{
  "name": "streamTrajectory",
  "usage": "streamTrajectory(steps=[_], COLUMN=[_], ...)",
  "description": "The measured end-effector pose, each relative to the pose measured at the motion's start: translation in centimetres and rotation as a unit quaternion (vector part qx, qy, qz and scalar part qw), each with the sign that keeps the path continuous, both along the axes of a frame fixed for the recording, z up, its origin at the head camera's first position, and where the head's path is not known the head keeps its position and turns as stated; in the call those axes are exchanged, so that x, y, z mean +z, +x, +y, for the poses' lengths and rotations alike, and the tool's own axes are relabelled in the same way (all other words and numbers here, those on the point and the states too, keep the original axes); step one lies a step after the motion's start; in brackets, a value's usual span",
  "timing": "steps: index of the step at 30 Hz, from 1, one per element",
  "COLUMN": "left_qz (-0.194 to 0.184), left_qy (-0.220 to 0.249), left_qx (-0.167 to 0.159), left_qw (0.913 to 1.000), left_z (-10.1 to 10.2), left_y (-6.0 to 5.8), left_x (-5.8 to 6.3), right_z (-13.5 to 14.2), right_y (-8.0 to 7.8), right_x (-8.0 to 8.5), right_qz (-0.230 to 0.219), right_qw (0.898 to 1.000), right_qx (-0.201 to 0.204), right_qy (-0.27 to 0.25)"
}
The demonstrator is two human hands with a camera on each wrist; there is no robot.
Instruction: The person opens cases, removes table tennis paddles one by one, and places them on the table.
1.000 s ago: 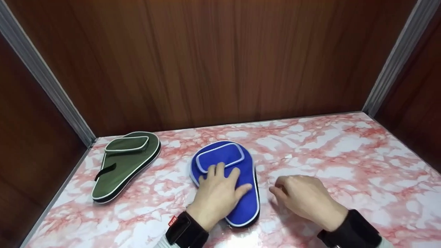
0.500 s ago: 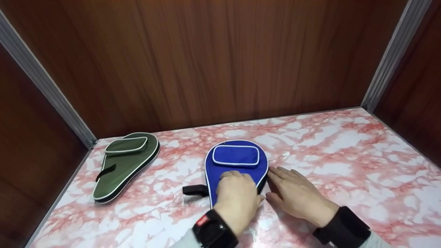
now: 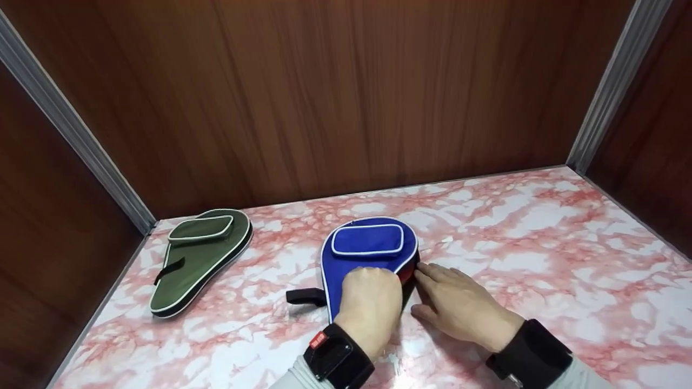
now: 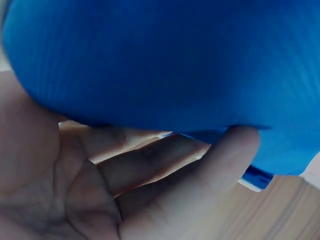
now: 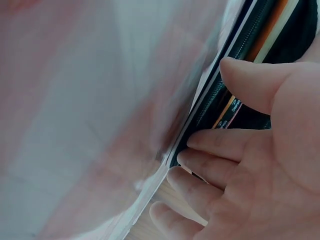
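Observation:
A blue table tennis bat case [image 3: 367, 241] with white piping and a front pocket lies on the table in the head view. My left hand [image 3: 372, 305] grips its lower part with curled fingers; the left wrist view shows the thumb [image 4: 232, 152] against the blue cloth. Along the right edge the zipper is undone, and the orange-and-pale rim of a bat [image 5: 270, 32] shows inside. My right hand [image 3: 462, 302] rests beside that edge, fingers extended and fingertips touching the case's side. The case's narrow end is hidden behind the left hand.
A green case [image 3: 203, 259] of the same shape, with a black strap, lies at the left. The table [image 3: 540, 259] has a pink-and-white marbled top. Brown wooden panels [image 3: 346, 97] stand behind it and on both sides.
The blue case has turned upright and shifted right, and its black strap now shows at the left. My left hand has gone from spread to curled; my right hand has reached the case's side.

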State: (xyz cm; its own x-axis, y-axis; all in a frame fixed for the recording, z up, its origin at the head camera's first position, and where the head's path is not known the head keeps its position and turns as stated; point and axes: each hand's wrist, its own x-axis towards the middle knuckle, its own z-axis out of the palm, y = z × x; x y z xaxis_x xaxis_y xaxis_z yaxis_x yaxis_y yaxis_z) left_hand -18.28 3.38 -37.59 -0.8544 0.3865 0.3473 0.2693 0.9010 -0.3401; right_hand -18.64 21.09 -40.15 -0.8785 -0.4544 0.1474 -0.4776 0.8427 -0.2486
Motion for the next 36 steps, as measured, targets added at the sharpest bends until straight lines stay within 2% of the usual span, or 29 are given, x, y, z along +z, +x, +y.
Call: streamTrajectory(steps=[4,6,14,16,18,20,22,25,27,28,30,31,33,36], left_qz=[0.038,0.042,0.019,0.014,-0.006,-0.034,-0.079,-0.150,-0.181,-0.183,-0.179,-0.173,-0.159,-0.135], left_qy=[0.039,0.060,0.133,0.165,0.215,0.276,0.345,0.446,0.498,0.514,0.532,0.533,0.526,0.504], left_qx=[-0.042,-0.058,-0.086,-0.092,-0.096,-0.098,-0.091,-0.070,-0.056,-0.053,-0.047,-0.046,-0.044,-0.035], left_qw=[0.9976,0.9957,0.9873,0.9819,0.9719,0.9555,0.9309,0.8798,0.8461,0.8361,0.8260,0.8268,0.8341,0.8525], left_z=[-1.4,-1.9,-3.7,-4.0,-4.4,-4.8,-5.3,-6.4,-7.3,-7.8,-8.7,-9.1,-10.0,-11.4], left_y=[-0.2,-0.4,-1.4,-1.9,-2.5,-3.2,-3.8,-4.3,-4.3,-4.2,-3.9,-3.8,-3.5,-3.3], left_x=[-0.3,-0.3,0.4,0.4,0.5,0.4,0.1,-0.1,-0.1,0.0,0.1,0.2,0.4,0.7], right_z=[-0.3,-0.5,-1.3,-1.3,-1.0,-0.6,-0.1,0.0,-0.2,-0.3,-0.5,-0.6,-0.7,-0.9], right_y=[-0.1,-0.1,-0.5,-1.1,-2.0,-2.7,-3.3,-3.5,-3.6,-3.7,-3.8,-3.9,-4.0,-4.2], right_x=[0.1,0.1,0.0,0.0,-0.1,-0.1,-0.2,0.2,0.4,0.6,0.9,1.1,1.3,1.6], right_qz=[-0.011,-0.015,-0.020,-0.022,-0.021,-0.015,-0.005,0.000,0.005,0.007,0.010,0.011,0.009,0.004], right_qw=[1.000,1.000,0.999,0.999,0.999,0.999,0.999,0.999,0.998,0.998,0.998,0.998,0.998,0.997], right_qx=[-0.002,-0.004,-0.020,-0.022,-0.022,-0.020,-0.017,-0.019,-0.019,-0.019,-0.019,-0.020,-0.022,-0.024], right_qy=[0.000,0.002,0.028,0.033,0.037,0.041,0.044,0.048,0.054,0.057,0.061,0.062,0.064,0.071])
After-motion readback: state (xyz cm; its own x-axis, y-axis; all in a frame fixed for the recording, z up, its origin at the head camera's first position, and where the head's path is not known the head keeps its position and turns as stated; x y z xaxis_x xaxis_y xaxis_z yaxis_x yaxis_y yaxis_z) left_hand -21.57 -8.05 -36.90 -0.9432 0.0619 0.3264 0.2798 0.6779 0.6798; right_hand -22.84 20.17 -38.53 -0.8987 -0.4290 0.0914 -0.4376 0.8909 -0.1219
